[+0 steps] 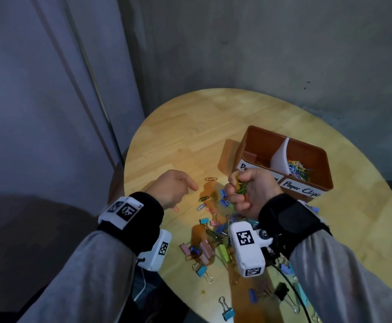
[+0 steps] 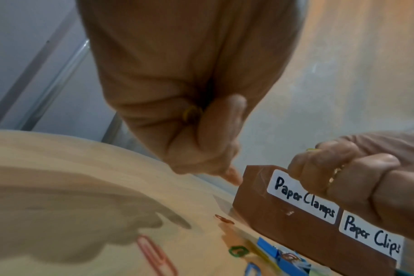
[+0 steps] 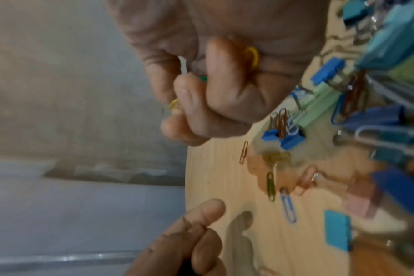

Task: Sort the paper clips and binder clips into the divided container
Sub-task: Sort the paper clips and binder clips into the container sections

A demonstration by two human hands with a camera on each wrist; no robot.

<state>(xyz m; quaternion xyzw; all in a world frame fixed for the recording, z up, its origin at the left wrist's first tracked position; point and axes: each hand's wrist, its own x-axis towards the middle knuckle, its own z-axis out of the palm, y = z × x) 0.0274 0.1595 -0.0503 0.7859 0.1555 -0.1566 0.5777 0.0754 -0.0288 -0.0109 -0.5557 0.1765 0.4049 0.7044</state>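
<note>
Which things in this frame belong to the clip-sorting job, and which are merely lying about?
Part of the job:
- right hand gripping a bunch of paper clips
- left hand
- divided container, labelled Paper Clamps and Paper Clips
- loose paper clips on the table
- binder clips on the table

Just lying about:
- black cable
- curtain
</note>
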